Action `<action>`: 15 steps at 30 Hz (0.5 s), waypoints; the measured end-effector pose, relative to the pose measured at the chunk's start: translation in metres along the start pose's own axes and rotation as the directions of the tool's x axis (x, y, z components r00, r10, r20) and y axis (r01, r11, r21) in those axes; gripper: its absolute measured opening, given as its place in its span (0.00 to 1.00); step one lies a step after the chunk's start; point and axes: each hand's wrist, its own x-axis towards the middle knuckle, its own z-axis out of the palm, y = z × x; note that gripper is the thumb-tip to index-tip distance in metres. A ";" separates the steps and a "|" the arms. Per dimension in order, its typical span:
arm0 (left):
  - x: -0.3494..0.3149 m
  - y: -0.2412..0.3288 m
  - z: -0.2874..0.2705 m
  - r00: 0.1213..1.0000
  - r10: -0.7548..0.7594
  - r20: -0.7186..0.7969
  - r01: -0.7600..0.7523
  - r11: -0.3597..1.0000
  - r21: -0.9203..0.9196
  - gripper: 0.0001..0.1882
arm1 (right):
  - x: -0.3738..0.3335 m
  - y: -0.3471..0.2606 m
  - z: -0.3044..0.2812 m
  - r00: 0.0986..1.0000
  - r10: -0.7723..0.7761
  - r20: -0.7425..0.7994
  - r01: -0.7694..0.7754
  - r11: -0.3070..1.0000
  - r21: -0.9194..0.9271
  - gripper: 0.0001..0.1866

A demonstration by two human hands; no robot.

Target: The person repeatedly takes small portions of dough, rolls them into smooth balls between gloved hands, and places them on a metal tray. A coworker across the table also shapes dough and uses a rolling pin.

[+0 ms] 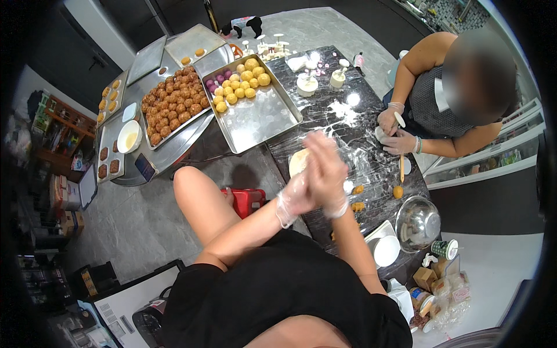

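My left hand (298,195) and my right hand (328,169), both in clear thin gloves, are pressed palm to palm above the near left part of the black marbled table (316,216). Motion blurs their fingers, and whatever may lie between the palms is hidden. Partly behind them, a pale round piece (298,163) that looks like dough lies on the table. Just right of my hands is a small white round piece (348,187). Several orange-brown lumps (358,206) lie close to my right wrist.
At left stand a metal tray (246,129) with yellow and purple balls and another heaped with brown balls (174,104). Across the table a co-worker's gloved hands (394,130) hold a whitish piece near a rolling pin (401,169). A steel bowl (419,223) stands near right.
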 end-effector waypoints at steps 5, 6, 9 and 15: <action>0.015 0.012 -0.026 0.934 0.191 0.301 -0.212 0.976 0.038 0.26 | -0.024 -0.023 0.008 0.991 -0.097 0.093 0.096 0.995 0.023 0.17; 0.016 0.007 -0.027 0.970 0.103 0.220 -0.108 0.994 0.011 0.26 | -0.019 -0.019 0.005 0.998 -0.036 0.055 0.033 0.998 0.046 0.17; 0.019 0.011 -0.005 0.989 -0.106 -0.103 0.110 0.993 0.030 0.27 | -0.001 0.012 -0.008 0.999 0.033 -0.010 -0.032 0.999 0.027 0.18; 0.019 -0.006 -0.014 0.991 -0.086 -0.104 0.085 0.996 -0.018 0.28 | -0.010 0.013 -0.006 0.995 0.099 0.013 -0.100 0.992 0.075 0.20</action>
